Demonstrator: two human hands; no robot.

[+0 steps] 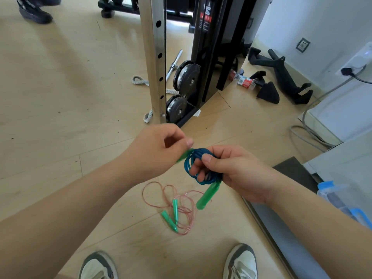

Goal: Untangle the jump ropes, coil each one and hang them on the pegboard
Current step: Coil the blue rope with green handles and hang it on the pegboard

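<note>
Blue rope [187,160] sits coiled in the curled right grip [231,170], left grip [159,146] apparently pinching its handle [183,155]; pink rope [175,207] below awaits coiling.

Right hand [231,172] grips the coiled blue jump rope [198,153]; one green handle [208,195] hangs below the fist. Left hand [159,150] pinches the other handle [184,156], which is blurred. Pink jump rope [188,198] lies loosely looped on the wooden floor [80,97], its two green handles close together.
</note>
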